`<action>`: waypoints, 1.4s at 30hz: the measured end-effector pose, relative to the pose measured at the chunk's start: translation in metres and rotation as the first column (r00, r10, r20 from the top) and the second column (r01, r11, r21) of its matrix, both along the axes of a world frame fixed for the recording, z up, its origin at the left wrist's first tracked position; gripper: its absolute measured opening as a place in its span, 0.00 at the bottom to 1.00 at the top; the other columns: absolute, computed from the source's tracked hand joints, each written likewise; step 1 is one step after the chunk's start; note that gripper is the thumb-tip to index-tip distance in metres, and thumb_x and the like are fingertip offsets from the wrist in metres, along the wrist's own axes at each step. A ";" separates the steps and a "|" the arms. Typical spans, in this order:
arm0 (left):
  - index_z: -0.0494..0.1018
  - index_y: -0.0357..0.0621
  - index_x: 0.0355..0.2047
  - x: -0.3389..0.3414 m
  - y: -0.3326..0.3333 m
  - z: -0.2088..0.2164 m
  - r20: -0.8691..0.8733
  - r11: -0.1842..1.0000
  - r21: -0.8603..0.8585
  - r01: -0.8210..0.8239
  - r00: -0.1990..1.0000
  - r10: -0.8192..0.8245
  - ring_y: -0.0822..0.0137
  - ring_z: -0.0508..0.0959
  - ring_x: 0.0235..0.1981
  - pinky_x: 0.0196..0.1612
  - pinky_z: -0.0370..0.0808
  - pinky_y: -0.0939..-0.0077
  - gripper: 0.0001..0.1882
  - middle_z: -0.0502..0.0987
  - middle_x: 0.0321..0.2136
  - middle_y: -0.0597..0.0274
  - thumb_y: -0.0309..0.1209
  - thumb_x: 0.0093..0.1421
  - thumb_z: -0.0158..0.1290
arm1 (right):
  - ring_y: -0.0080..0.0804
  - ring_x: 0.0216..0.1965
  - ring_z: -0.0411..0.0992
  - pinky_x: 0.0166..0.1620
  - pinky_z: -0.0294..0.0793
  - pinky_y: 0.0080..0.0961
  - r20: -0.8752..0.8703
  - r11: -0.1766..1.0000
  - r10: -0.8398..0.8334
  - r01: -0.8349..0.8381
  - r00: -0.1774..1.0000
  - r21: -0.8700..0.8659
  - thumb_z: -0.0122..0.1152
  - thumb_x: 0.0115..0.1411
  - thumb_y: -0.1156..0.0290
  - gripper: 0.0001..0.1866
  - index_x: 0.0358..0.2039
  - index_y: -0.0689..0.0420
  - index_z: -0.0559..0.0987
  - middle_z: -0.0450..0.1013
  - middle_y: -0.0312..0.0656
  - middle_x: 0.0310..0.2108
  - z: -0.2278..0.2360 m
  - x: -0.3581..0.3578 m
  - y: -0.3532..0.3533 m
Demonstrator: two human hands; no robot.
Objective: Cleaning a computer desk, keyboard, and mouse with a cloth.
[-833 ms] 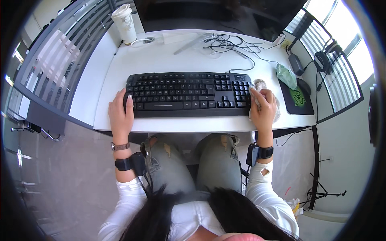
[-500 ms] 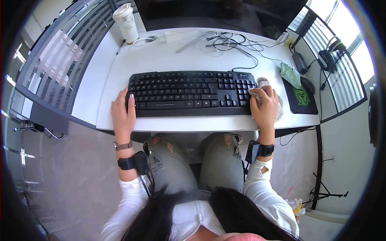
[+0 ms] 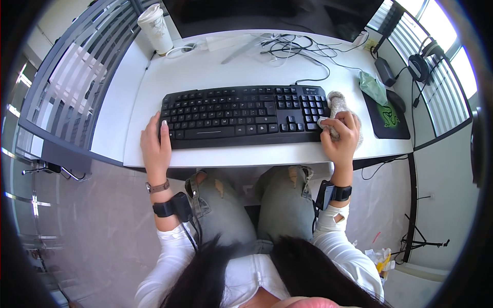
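A black keyboard [image 3: 221,110] lies on the white desk in front of me. My left hand [image 3: 156,143] holds its left end, thumb resting on the top edge and the other fingers along the side. At the opposite end, my right hand [image 3: 343,136] is closed on a crumpled grey cloth [image 3: 337,102]. A bunched piece of this cloth shows at the fingertips, against the keyboard's near right side by the number keys. The rest of the cloth spreads behind and under the hand.
Right of the cloth, a black mouse pad [image 3: 389,122] carries a dark mouse [image 3: 395,101] and a green crumpled packet [image 3: 373,88]. Tangled cables [image 3: 303,47] lie below the monitor [image 3: 272,15]. A white cup [image 3: 155,31] stands far left, beside the partition [image 3: 84,72].
My right hand has moved with the cloth a little nearer to me along the keyboard's right side. The left hand keeps its place at the left end. The whole view has tilted slightly.
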State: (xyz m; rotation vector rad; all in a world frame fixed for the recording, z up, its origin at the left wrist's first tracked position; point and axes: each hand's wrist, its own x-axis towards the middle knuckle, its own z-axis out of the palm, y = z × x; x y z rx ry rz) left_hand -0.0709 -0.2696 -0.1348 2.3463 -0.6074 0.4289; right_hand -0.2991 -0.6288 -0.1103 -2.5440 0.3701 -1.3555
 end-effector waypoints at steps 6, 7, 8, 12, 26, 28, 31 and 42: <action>0.66 0.44 0.57 -0.001 0.000 0.000 0.008 1.000 0.000 -0.004 1.000 0.004 0.49 0.68 0.57 0.64 0.54 0.48 0.24 0.71 0.55 0.51 0.45 0.69 0.39 | 0.39 0.32 0.66 0.40 0.64 0.34 -0.038 1.000 -0.011 0.010 0.999 -0.020 0.60 0.38 0.72 0.05 0.20 0.54 0.79 0.66 0.39 0.26 -0.001 0.004 -0.001; 0.66 0.44 0.57 -0.001 0.000 0.000 0.007 1.000 0.000 -0.009 1.000 0.009 0.49 0.68 0.57 0.64 0.54 0.48 0.24 0.71 0.55 0.51 0.45 0.69 0.39 | 0.39 0.32 0.66 0.40 0.64 0.34 -0.030 0.999 -0.019 0.018 0.999 -0.034 0.61 0.38 0.73 0.04 0.20 0.54 0.79 0.66 0.38 0.26 -0.002 0.005 -0.001; 0.66 0.44 0.57 0.000 0.000 0.000 0.006 1.000 0.000 -0.014 1.000 0.014 0.49 0.69 0.57 0.64 0.54 0.48 0.24 0.71 0.55 0.51 0.45 0.69 0.39 | 0.39 0.32 0.66 0.40 0.64 0.34 -0.030 0.999 -0.019 0.018 0.999 -0.034 0.61 0.38 0.73 0.04 0.20 0.54 0.79 0.66 0.38 0.26 -0.003 0.004 -0.001; 0.66 0.44 0.58 0.001 0.001 -0.001 0.029 1.000 -0.001 0.002 1.000 -0.002 0.49 0.68 0.57 0.64 0.54 0.48 0.24 0.71 0.55 0.51 0.46 0.69 0.39 | 0.38 0.31 0.66 0.39 0.65 0.33 0.083 0.998 -0.007 0.013 0.997 -0.068 0.61 0.37 0.72 0.04 0.19 0.54 0.79 0.66 0.37 0.26 -0.003 -0.001 0.005; 0.66 0.43 0.58 0.000 -0.001 0.002 -0.014 0.999 -0.044 0.017 1.000 -0.017 0.49 0.69 0.56 0.63 0.55 0.49 0.25 0.72 0.54 0.51 0.46 0.68 0.40 | 0.41 0.32 0.67 0.40 0.67 0.35 0.211 0.997 -0.081 0.083 0.974 0.000 0.60 0.41 0.78 0.09 0.27 0.56 0.81 0.67 0.41 0.26 -0.011 -0.002 -0.001; 0.66 0.43 0.57 0.001 0.001 0.000 0.002 1.000 -0.029 -0.005 1.000 0.005 0.49 0.69 0.56 0.63 0.55 0.48 0.25 0.72 0.54 0.51 0.46 0.68 0.40 | 0.41 0.33 0.67 0.40 0.68 0.34 0.294 0.999 -0.036 0.032 0.955 0.019 0.61 0.42 0.80 0.11 0.29 0.57 0.82 0.67 0.42 0.27 -0.014 -0.006 0.004; 0.66 0.43 0.57 0.002 0.001 -0.003 0.016 1.000 -0.012 -0.021 1.000 0.021 0.49 0.69 0.56 0.63 0.54 0.47 0.25 0.72 0.54 0.51 0.46 0.68 0.40 | 0.38 0.33 0.67 0.41 0.69 0.34 0.359 0.996 -0.078 0.088 0.930 -0.013 0.61 0.41 0.80 0.14 0.31 0.57 0.83 0.67 0.40 0.29 -0.015 -0.009 0.018; 0.66 0.45 0.57 0.002 -0.001 -0.007 0.076 1.000 -0.004 -0.013 0.997 0.013 0.51 0.69 0.57 0.63 0.53 0.44 0.25 0.72 0.54 0.52 0.47 0.68 0.41 | 0.42 0.39 0.68 0.58 0.61 0.47 -0.143 0.988 -0.007 -0.015 0.990 -0.155 0.62 0.40 0.72 0.05 0.21 0.56 0.82 0.68 0.40 0.30 0.016 0.016 0.050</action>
